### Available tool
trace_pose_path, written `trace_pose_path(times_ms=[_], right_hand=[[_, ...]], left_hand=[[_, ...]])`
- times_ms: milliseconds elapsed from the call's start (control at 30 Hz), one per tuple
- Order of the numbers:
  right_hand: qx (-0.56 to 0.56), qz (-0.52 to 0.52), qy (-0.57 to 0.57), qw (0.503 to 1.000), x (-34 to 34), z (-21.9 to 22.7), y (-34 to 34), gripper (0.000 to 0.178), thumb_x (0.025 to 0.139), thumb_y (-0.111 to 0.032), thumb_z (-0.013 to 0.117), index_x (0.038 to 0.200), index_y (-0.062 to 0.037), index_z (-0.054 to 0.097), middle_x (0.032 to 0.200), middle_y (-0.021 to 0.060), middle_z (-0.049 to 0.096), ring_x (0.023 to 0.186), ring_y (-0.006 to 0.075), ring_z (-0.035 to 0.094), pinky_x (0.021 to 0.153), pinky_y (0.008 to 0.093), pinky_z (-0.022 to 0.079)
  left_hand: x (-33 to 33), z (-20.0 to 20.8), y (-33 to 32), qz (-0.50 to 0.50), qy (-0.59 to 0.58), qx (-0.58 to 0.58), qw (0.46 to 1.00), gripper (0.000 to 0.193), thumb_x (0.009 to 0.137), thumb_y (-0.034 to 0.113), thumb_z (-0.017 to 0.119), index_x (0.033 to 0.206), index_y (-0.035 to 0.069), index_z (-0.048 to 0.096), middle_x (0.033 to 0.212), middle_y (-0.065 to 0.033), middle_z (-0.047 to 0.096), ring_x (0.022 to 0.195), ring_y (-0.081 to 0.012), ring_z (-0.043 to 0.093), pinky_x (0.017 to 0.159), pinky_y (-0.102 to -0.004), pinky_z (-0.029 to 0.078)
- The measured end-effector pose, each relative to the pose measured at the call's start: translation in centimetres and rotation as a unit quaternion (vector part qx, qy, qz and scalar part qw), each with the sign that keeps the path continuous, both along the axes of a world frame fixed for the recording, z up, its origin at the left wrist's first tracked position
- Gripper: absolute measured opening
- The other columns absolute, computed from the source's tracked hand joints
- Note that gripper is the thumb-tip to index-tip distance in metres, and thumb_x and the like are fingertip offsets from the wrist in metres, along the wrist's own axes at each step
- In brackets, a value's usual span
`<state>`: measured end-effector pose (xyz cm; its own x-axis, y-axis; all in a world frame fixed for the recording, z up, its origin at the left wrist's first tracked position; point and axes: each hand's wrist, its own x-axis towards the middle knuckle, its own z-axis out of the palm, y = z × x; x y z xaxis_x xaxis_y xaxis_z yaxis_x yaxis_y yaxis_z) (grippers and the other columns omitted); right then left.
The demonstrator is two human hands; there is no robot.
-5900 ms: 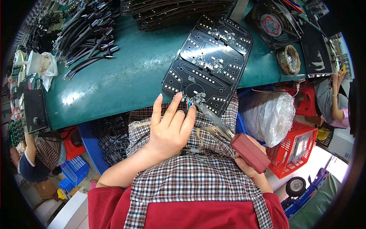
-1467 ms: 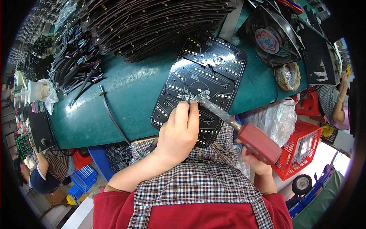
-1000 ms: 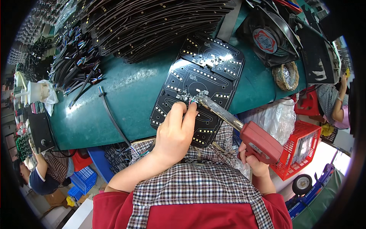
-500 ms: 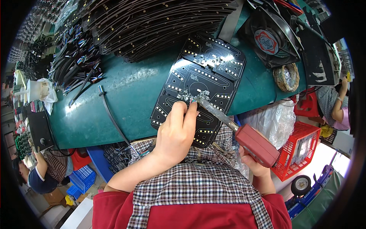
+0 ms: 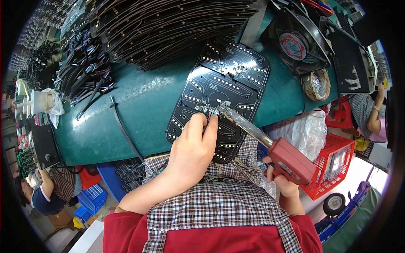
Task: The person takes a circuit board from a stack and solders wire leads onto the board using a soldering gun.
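A black circuit board panel (image 5: 236, 86) with rows of small pale LEDs lies tilted across the near edge of the bench, over my lap. My left hand (image 5: 195, 141) rests on it, thumb and finger pinching thin coloured wires (image 5: 212, 113) at the cluster of metal parts in the panel's middle. In my right hand (image 5: 283, 180) is a soldering iron with a red box-shaped handle (image 5: 292, 160). Its grey metal shaft (image 5: 249, 128) slants up and left, the tip beside the metal parts just right of my left fingertips. My hand partly hides behind the handle.
Stacked black boards (image 5: 168, 29) fill the far side of the green bench (image 5: 143, 97). Bundled cables (image 5: 86, 63) and a single cable (image 5: 122, 126) lie left. A black fan (image 5: 295, 46) and a round crusted dish (image 5: 315, 85) stand right, above a red crate (image 5: 331, 166).
The soldering iron's handle and my right hand have shifted slightly right and down. The tip stays near the metal parts, and my left hand keeps almost the same place.
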<state>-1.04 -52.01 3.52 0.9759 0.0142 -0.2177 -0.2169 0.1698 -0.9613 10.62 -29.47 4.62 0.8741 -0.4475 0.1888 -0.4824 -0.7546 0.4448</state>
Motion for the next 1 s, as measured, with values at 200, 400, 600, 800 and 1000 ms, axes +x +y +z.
trace_pose_path(times_ms=[200, 400, 600, 800, 1000], right_hand=[[0.040, -0.034, 0.017, 0.998, 0.2, 0.2, 0.4, 0.070, 0.071, -0.017, 0.074, 0.126, 0.0102, 0.040, 0.097, 0.0176, 0.062, 0.057, 0.0104, 0.055, 0.050, 0.0214, 0.045], [0.052, -0.042, 0.052, 0.996, -0.2, 0.1, 0.5, 0.070, 0.070, -0.014, 0.075, 0.126, 0.0096, 0.040, 0.095, 0.0152, 0.062, 0.065, 0.0096, 0.056, 0.056, 0.0213, 0.046], [0.054, -0.044, 0.057, 0.996, -0.2, 0.0, 0.4, 0.069, 0.069, -0.015, 0.075, 0.125, 0.0090, 0.042, 0.090, 0.0110, 0.063, 0.066, 0.0092, 0.056, 0.059, 0.0213, 0.047], [-0.106, 0.012, 0.016, 0.994, -0.4, -0.2, 0.1, 0.067, 0.077, -0.033, 0.070, 0.122, 0.0068, 0.040, 0.079, 0.0104, 0.055, 0.053, 0.0128, 0.049, 0.051, 0.0250, 0.041], [-0.135, 0.003, -0.017, 0.991, -0.3, -0.3, 0.2, 0.070, 0.069, -0.021, 0.076, 0.123, 0.0105, 0.044, 0.089, 0.0110, 0.063, 0.062, 0.0078, 0.056, 0.059, 0.0214, 0.046]], left_hand=[[-0.2, -1.3, 0.2, 0.013, -0.036, -0.056, 0.998, 0.028, 0.066, -0.002, 0.067, 0.094, 0.000, 0.062, 0.081, -0.0070, 0.050, 0.067, -0.0211, 0.052, 0.058, -0.0308, 0.044], [-0.1, -1.6, -0.1, 0.004, -0.127, -0.022, 0.992, 0.025, 0.067, 0.001, 0.068, 0.091, 0.003, 0.063, 0.080, -0.0056, 0.050, 0.068, -0.0198, 0.052, 0.056, -0.0311, 0.041], [-0.1, -1.5, 0.0, 0.008, -0.115, -0.023, 0.993, 0.025, 0.068, 0.001, 0.067, 0.093, 0.001, 0.062, 0.080, -0.0073, 0.050, 0.068, -0.0211, 0.052, 0.058, -0.0317, 0.043], [-0.1, -1.0, -0.1, 0.005, -0.096, -0.017, 0.995, 0.024, 0.069, 0.000, 0.066, 0.093, 0.001, 0.062, 0.080, -0.0081, 0.050, 0.069, -0.0218, 0.052, 0.058, -0.0315, 0.044], [-0.2, -0.9, -0.4, 0.013, -0.109, 0.004, 0.994, 0.023, 0.069, 0.001, 0.066, 0.092, 0.002, 0.062, 0.079, -0.0075, 0.049, 0.068, -0.0215, 0.052, 0.057, -0.0316, 0.043]])
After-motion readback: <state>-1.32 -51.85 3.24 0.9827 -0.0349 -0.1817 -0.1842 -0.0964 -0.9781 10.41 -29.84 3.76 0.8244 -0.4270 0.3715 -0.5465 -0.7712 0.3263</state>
